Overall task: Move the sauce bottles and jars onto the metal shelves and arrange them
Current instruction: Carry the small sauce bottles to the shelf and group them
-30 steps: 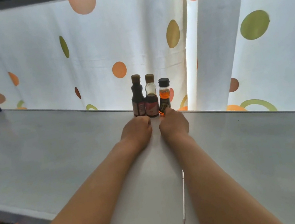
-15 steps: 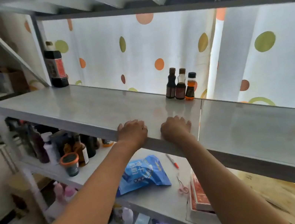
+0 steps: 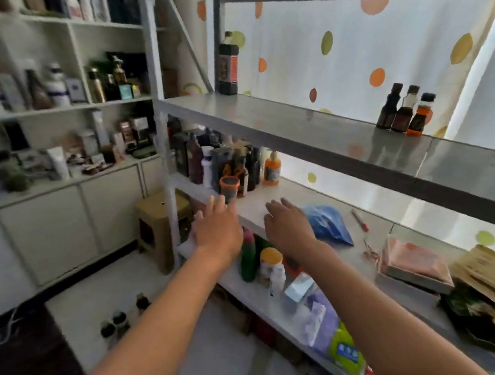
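Both hands reach forward at the centre of the frame, holding nothing: the left hand [image 3: 219,229] and the right hand [image 3: 289,229] have fingers spread and relaxed over the front edge of the grey metal middle shelf [image 3: 275,202]. Just past the left fingertips stands an orange-lidded jar [image 3: 230,187] before a cluster of dark sauce bottles [image 3: 235,163]. Three small dark-capped bottles [image 3: 405,113] stand together at upper right, on the grey metal upper shelf [image 3: 294,120].
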